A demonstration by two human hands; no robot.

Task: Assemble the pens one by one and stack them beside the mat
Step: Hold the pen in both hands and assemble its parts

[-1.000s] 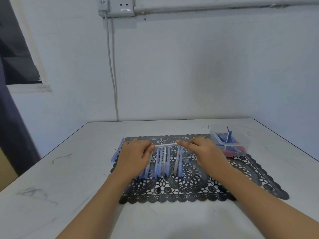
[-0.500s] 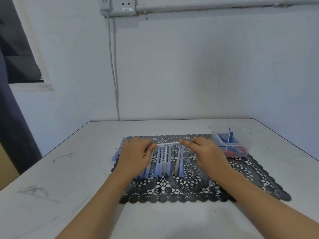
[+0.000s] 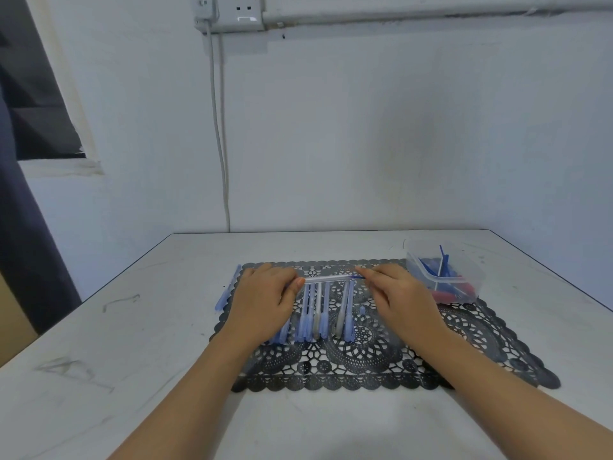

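Note:
A black lace mat (image 3: 365, 363) lies on the white table. My left hand (image 3: 265, 303) grips one end of a clear pen barrel (image 3: 326, 279) held level above the mat. My right hand (image 3: 398, 300) pinches a thin blue refill (image 3: 357, 277) at the barrel's right end. Several pale blue and grey pen barrels (image 3: 320, 313) lie side by side on the mat under my hands. A small blue cap (image 3: 362, 310) lies beside them. Pens (image 3: 229, 290) lie along the mat's left edge, partly hidden by my left hand.
A clear plastic tub (image 3: 441, 277) with blue refills and red parts stands on the mat's far right corner. The table (image 3: 116, 343) meets a white wall behind. A cable (image 3: 220, 144) hangs down the wall from a socket.
The hands have kept their hold on the barrel. A short piece of the blue refill now shows at the barrel's right end by my right fingers. The view has shifted slightly.

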